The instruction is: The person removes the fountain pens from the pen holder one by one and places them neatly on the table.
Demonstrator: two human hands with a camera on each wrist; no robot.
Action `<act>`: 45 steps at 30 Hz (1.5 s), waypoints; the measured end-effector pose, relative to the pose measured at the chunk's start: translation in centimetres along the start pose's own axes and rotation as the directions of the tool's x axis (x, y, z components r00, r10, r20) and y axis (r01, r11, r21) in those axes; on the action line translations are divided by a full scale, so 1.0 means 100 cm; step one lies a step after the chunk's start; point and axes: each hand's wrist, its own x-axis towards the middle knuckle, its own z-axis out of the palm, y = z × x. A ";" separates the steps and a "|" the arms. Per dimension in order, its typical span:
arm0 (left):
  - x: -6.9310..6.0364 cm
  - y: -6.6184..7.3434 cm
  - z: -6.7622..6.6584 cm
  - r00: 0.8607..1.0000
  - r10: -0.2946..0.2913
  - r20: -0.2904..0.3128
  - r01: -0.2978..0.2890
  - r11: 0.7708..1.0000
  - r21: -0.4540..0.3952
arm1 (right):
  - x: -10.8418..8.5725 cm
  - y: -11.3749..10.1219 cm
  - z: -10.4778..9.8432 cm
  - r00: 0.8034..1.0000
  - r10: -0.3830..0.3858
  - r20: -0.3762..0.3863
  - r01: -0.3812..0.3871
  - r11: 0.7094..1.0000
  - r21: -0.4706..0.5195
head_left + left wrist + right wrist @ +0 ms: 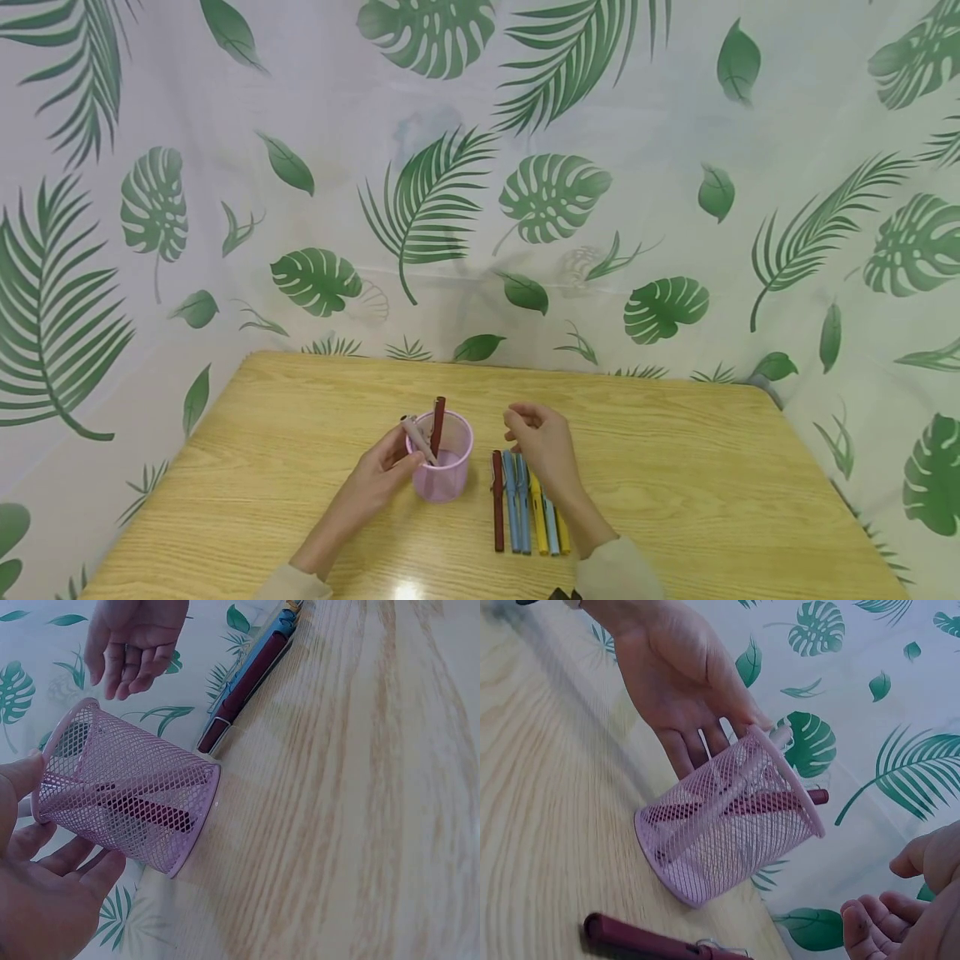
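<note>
A pink mesh cup [441, 482] stands upright on the table with a dark red pen [438, 417] and a grey pen [417, 438] leaning inside. The left hand [372, 482] holds the cup by its left side, thumb at the rim, as the left wrist view [49, 892] also shows. The right hand [547, 450] hangs in the air right of the cup, fingers loosely bent and holding nothing; its fingers [877, 922] face the cup in the right wrist view. Below it several pens lie side by side: a dark red one [498, 504], blue ones [512, 504] and yellow ones [538, 521].
The wooden table [675, 467] extends to both sides of the hands. Behind it hangs a white cloth [450, 333] with green leaf prints. A small dark object [564, 594] shows at the bottom edge, beside the right sleeve [618, 571].
</note>
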 end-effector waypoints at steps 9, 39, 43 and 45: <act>0.001 0.002 0.001 1.000 -0.008 -0.007 0.008 1.000 -0.005 | 0.000 -0.010 0.023 0.998 -0.044 0.048 0.043 0.999 0.023; -0.001 -0.001 0.000 1.000 -0.004 0.013 0.004 1.000 -0.010 | 0.014 -0.006 0.071 0.978 -0.099 0.184 0.098 0.995 0.018; -0.001 -0.001 0.000 1.000 0.002 0.015 -0.002 1.000 0.002 | 0.014 -0.005 0.074 0.978 -0.074 0.194 0.075 0.997 0.004; -0.001 -0.001 0.000 1.000 0.006 0.019 -0.006 1.000 0.001 | 0.014 -0.005 0.075 0.978 -0.064 0.199 0.066 0.998 -0.003</act>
